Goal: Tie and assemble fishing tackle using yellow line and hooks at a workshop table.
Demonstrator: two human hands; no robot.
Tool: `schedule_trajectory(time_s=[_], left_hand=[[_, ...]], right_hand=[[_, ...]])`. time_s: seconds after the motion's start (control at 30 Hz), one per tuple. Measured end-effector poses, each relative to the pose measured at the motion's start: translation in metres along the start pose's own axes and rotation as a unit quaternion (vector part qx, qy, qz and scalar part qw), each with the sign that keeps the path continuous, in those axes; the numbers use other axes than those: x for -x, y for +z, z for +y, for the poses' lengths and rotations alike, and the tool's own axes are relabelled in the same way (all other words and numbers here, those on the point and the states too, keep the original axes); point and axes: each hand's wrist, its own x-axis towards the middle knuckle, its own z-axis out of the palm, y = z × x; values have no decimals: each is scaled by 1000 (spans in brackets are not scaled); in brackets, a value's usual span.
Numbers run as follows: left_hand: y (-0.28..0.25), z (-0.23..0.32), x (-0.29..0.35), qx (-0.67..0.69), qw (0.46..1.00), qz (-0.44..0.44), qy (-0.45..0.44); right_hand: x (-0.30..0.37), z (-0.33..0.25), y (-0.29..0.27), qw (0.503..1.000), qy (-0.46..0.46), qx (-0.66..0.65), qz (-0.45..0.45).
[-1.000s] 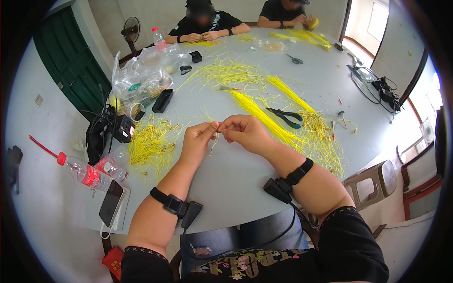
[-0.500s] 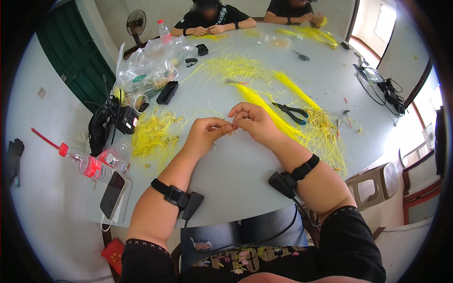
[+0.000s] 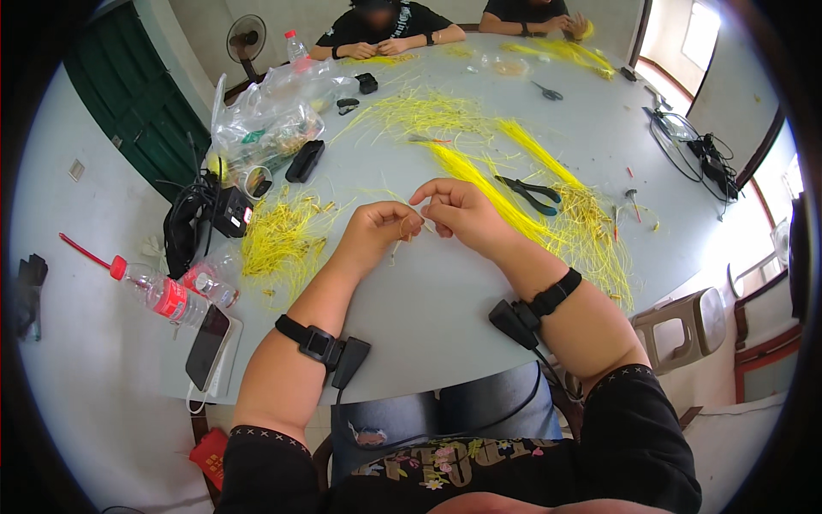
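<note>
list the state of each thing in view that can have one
Left hand, pinching a strand
Right hand, curled, grip unclear
Pliers, handles spread
Scissors, too small to tell if open
Phone, screen dark
Leftmost bottle, capped
Door, shut
Bag, crumpled
Left yellow pile, tangled

Lettering (image 3: 467,463) marks the flowered black shirt (image 3: 385,497) and a co-worker's shirt (image 3: 428,30).

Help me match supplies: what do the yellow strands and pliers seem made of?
Yellow strands: probably smooth plastic; bright, even colour and wiry curls suggest it.
Pliers: likely dull metal by the slim dark head; teal-ended handles suggest matt plastic or rubber grips.
</note>
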Motion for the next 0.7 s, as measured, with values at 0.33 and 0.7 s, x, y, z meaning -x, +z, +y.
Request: schedule_trajectory(time_s=[0.33,0.7], left_hand=[[0,1,3,-14,1000,2,-18],[4,6,0,15,999,12,-28]], right_hand=[[-3,9,-1,995,-44,82,-20],[0,0,3,986,-44,158,-16]])
